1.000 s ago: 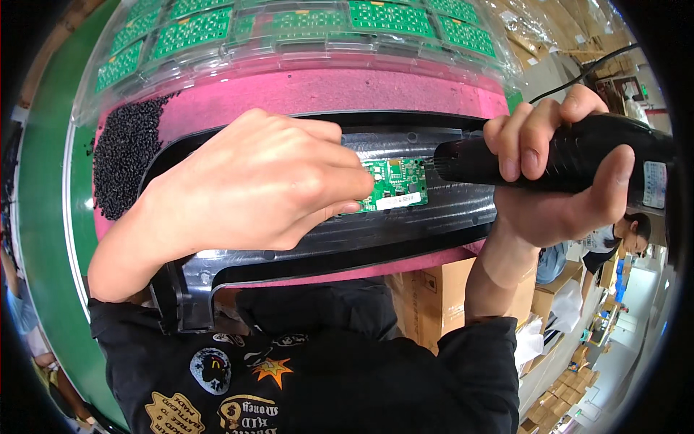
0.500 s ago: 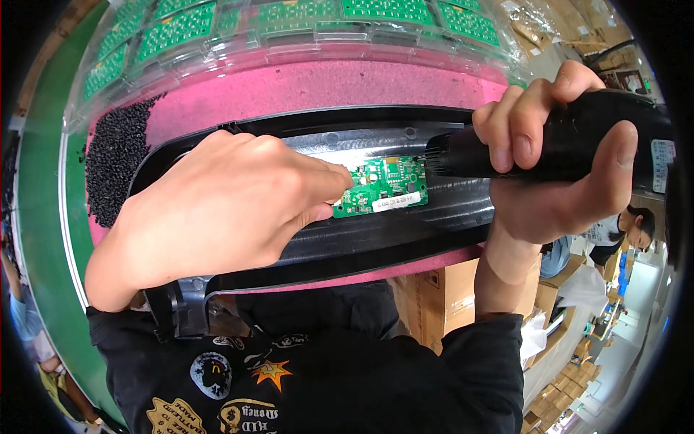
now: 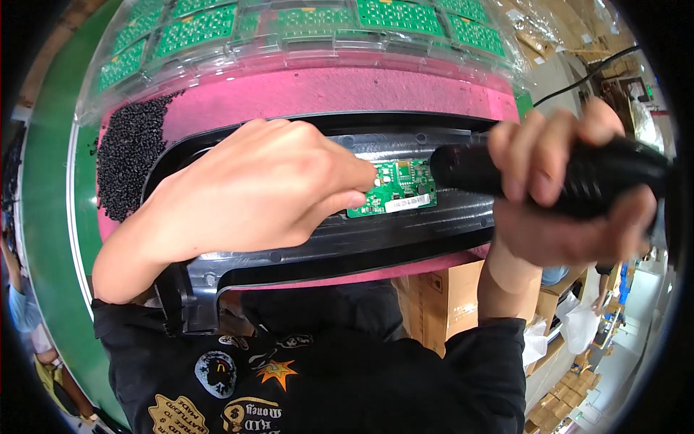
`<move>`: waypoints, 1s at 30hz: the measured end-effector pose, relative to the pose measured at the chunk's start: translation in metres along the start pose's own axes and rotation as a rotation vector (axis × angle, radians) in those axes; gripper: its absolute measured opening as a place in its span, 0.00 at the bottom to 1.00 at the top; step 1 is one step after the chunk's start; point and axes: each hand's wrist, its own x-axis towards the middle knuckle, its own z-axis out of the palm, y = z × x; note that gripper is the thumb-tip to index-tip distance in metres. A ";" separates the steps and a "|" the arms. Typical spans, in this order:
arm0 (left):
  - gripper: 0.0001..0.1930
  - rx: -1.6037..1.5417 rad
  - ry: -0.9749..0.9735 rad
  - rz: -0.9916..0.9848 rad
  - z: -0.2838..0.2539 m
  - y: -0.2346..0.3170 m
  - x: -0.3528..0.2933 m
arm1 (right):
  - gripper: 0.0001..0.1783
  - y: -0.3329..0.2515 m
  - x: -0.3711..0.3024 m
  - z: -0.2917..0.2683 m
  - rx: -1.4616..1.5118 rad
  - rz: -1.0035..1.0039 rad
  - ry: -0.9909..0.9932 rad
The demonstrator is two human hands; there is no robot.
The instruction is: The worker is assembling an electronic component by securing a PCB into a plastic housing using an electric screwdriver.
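A green circuit board [image 3: 394, 189] with a white label lies inside a long black plastic housing [image 3: 325, 249]. My left hand [image 3: 271, 184] reaches over the housing, thumb and forefinger closed together above the board's left end. Whatever may be between those fingertips is hidden. My right hand [image 3: 557, 188], blurred by motion, is wrapped round a black electric screwdriver [image 3: 470, 168]. The screwdriver lies nearly level in the picture, its nose at the board's right edge; its bit cannot be made out.
A heap of small black parts [image 3: 134, 155] sits at the left on the pink mat [image 3: 289, 90]. Clear plastic trays [image 3: 275, 61] of green boards stand along the far side. A dark cord [image 3: 589, 78] runs at upper right. Cardboard boxes [image 3: 452, 296] are at near right.
My left fingertips have shifted right over the board. My right hand has tilted the screwdriver, and its nose has moved slightly. The whole view has also shifted a little.
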 end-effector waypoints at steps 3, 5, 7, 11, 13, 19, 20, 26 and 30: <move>0.06 -0.171 0.105 0.047 -0.001 -0.003 0.004 | 0.24 -0.031 -0.005 0.015 0.179 -0.048 0.053; 0.07 -0.363 0.214 0.093 0.003 -0.004 0.004 | 0.20 -0.030 -0.013 0.029 0.423 -0.203 0.193; 0.07 -0.403 0.228 0.086 0.002 -0.002 0.003 | 0.21 -0.037 -0.011 0.018 0.313 -0.177 0.107; 0.07 -0.434 0.239 0.083 0.001 -0.002 0.003 | 0.22 -0.040 -0.009 0.020 0.132 -0.150 0.016; 0.07 -0.440 0.224 0.067 0.001 -0.003 0.003 | 0.22 -0.039 -0.011 0.020 0.150 -0.165 0.030; 0.06 -0.357 0.235 0.104 0.001 -0.003 0.006 | 0.23 -0.036 -0.015 0.018 0.231 -0.241 0.102; 0.05 -0.296 0.243 0.124 0.001 -0.004 0.006 | 0.23 -0.036 -0.015 0.017 0.243 -0.259 0.112; 0.05 -0.406 0.412 0.256 0.001 -0.006 0.006 | 0.22 -0.053 -0.008 0.018 0.018 -0.056 -0.047; 0.05 -0.449 0.389 0.203 0.000 -0.004 0.005 | 0.23 -0.057 -0.008 0.013 0.030 -0.057 -0.068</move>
